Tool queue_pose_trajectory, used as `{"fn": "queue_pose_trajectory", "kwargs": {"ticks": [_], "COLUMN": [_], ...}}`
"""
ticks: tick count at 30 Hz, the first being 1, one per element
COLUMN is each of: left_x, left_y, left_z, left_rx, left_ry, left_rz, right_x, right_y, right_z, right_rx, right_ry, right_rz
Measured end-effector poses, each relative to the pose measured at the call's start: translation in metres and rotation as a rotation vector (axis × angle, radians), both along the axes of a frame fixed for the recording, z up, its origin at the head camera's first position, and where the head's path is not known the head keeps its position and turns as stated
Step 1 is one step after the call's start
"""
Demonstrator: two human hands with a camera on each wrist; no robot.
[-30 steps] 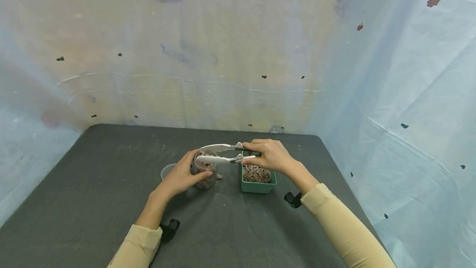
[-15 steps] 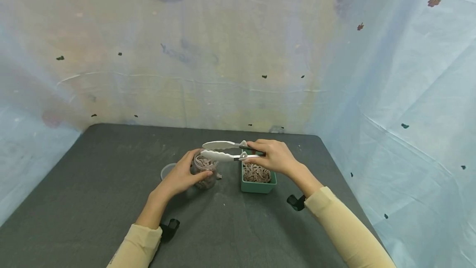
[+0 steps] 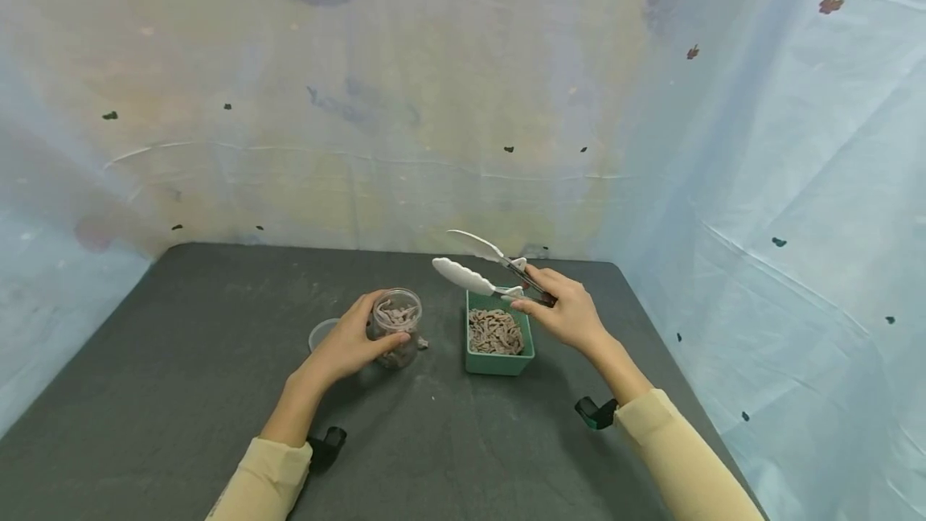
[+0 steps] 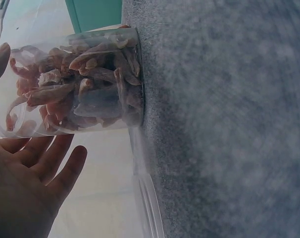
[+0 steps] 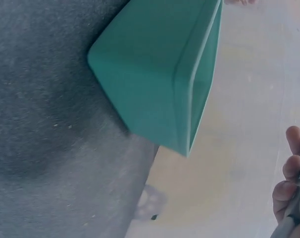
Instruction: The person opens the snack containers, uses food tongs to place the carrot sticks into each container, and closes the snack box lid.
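My left hand grips an uncapped clear jar, thumb on the near side and fingers round the far side. Brownish dried strips show through its wall in the left wrist view. My right hand holds kitchen tongs with pale scalloped heads, spread apart with nothing between them. They hover over the back of a green rectangular container, which holds similar strips. In the right wrist view only the container's outside and rim show, with fingers on the tongs at the right edge.
A round clear lid lies left of the jar, partly behind my left hand. One loose strip rests on the dark grey table beside the jar. Plastic sheeting hangs behind the table and along its right side.
The tongs have moved from over the jar's mouth up and right to above the green container. Their heads now point up and left. My left hand keeps its grip on the jar.
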State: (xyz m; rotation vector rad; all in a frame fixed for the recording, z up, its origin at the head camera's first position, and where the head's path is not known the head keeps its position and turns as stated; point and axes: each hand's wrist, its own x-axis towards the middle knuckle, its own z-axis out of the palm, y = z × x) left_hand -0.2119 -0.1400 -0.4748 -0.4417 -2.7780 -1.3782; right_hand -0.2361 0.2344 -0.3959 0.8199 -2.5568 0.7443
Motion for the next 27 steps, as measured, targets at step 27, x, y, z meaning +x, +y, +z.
{"fn": "queue_pose_trajectory", "kwargs": {"ticks": [27], "left_x": [0.000], "left_y": [-0.002], "left_z": [0.000], "left_rx": [0.005], "left_ry": [0.010], "left_rz": [-0.014], "right_x": [0.008], "right_y": [0.065], "right_z": [-0.054], "right_rx": [-0.508], "right_ry": [-0.130], "right_rz": [-0.462]}}
